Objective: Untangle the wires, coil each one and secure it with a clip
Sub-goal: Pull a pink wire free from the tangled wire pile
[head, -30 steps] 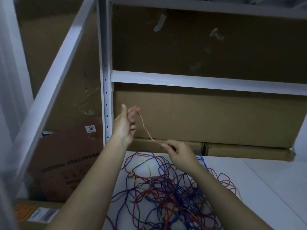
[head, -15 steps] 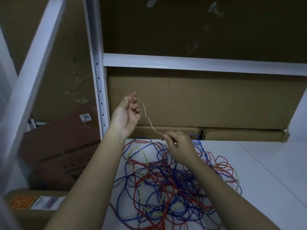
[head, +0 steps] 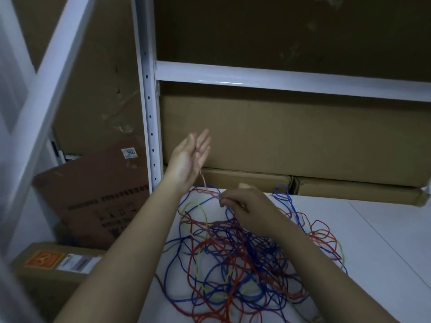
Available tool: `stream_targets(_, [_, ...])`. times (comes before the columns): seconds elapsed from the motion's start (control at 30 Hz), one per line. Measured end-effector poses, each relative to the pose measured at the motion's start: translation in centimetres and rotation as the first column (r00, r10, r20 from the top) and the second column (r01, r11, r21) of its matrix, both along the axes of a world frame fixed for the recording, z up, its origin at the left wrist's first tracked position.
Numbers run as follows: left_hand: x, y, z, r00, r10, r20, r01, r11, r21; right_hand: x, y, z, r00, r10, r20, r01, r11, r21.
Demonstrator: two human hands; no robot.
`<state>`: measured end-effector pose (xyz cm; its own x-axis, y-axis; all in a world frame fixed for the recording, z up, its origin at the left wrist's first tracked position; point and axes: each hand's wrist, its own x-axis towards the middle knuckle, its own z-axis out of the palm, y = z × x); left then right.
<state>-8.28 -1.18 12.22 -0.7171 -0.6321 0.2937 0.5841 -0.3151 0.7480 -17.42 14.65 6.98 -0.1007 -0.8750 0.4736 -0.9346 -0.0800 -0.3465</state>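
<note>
Above tangle (head: 233, 252): left hand (head: 190, 157) raised, fingers straight, wire (head: 203, 180) draped; right hand (head: 245, 206) pinches wire.

Both bare forearms reach up from the bottom of the frame toward its centre. The left hand (head: 191, 155) is raised just left of centre, palm turned inward, fingers nearly straight and pointing up, with a thin strand running down from between them. The right hand (head: 242, 206) sits lower and just right of it, back toward the viewer, its fingertips (head: 223, 199) pinched together on that strand.
</note>
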Motion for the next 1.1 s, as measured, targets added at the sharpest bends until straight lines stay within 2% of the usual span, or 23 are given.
stream_targets(0.07, [0.0,0.1,-1.3,0.989,0.053,0.141,-0.022,0.976,-0.215,0.0,0.7,1.0,1.000,0.012,-0.027,-0.013,0.999,-0.046])
stream_targets(0.17, [0.5,0.0,-2.7,0.945,0.148,0.292,0.035,0.841,-0.540,-0.8,1.3,2.9,1.000,0.010,-0.014,-0.013,0.973,-0.231])
stream_targets(0.27, [1.0,0.7,-2.8,0.903,0.225,0.366,0.110,0.702,-0.703,-1.3,0.7,4.4,0.997,0.075,-0.007,-0.074,0.953,-0.293])
stream_targets(0.33, [1.3,1.5,-2.8,0.889,0.255,0.381,0.126,0.663,-0.738,-1.8,-0.3,4.9,0.993,0.119,0.023,-0.107,0.947,-0.302])
stream_targets(0.47, [1.7,3.0,-2.7,0.900,0.165,0.403,0.139,0.768,-0.625,-2.8,-1.9,6.3,0.959,0.075,0.274,0.021,0.943,-0.333])
stream_targets(0.57, [1.9,3.7,-3.0,0.925,0.097,0.368,0.121,0.842,-0.526,-3.3,-3.4,6.3,0.848,0.074,0.524,0.118,0.938,-0.325])
stream_targets(0.63, [2.1,4.1,-3.0,0.938,0.075,0.339,0.094,0.886,-0.455,-3.8,-4.3,5.4,0.772,0.056,0.634,0.136,0.959,-0.250])
stream_targets(0.8, [2.7,4.5,-2.6,0.939,0.051,0.339,0.086,0.922,-0.378,-3.9,-5.2,2.8,0.682,0.026,0.731,0.039,0.997,-0.072])
stream_targets(0.9, [2.6,4.3,-2.7,0.953,0.136,0.271,-0.058,0.959,-0.276,-2.8,-5.6,1.9,0.642,-0.006,0.767,-0.055,0.997,0.055])
stream_targets(0.93, [2.4,4.1,-2.8,0.958,0.165,0.235,-0.118,0.973,-0.199,-2.3,-5.7,1.6,0.596,-0.015,0.803,-0.113,0.988,0.102])
stream_targets(1.03, [2.2,3.1,-2.4,0.958,0.248,0.146,-0.251,0.968,-0.002,-1.3,-5.5,0.9,0.310,-0.019,0.951,-0.288,0.951,0.113])
stream_targets(1.07, [2.3,2.7,-2.1,0.955,0.264,0.133,-0.271,0.962,0.034,-1.3,-5.2,0.7,0.286,-0.015,0.958,-0.303,0.947,0.106])
stream_targets(1.1, [2.4,2.2,-2.0,0.956,0.269,0.114,-0.278,0.957,0.078,-1.4,-5.0,0.5,0.304,-0.018,0.952,-0.293,0.949,0.112])
